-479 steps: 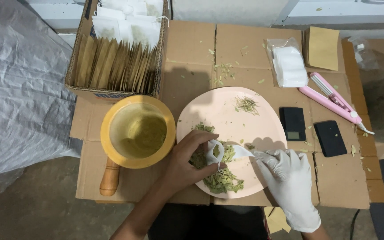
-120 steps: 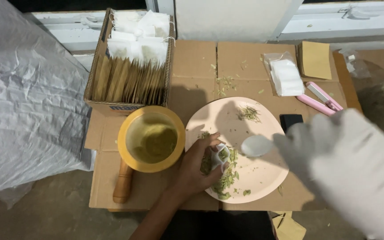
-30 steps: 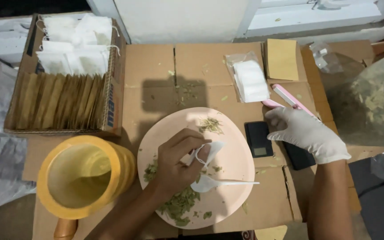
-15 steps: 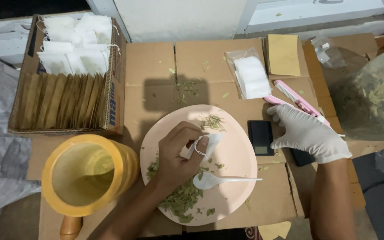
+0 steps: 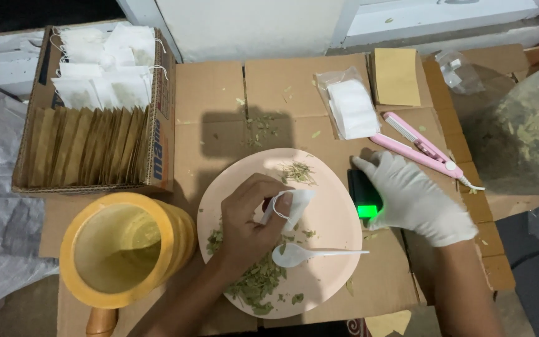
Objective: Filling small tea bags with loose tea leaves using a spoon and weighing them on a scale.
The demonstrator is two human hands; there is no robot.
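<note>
Cardboard top | L hand grips white sachet | R hand, gloved, now flat on scale, display lit green

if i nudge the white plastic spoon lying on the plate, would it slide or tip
The white plastic spoon looks thin and light, so it would probably skid easily on the smooth pink plate. Its handle pokes toward the rim, so it might pivot rather than tip.

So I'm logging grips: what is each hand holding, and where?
Left hand pinches a small white bag at its open top. Gloved right hand rests on a black scale, holding nothing.
</note>
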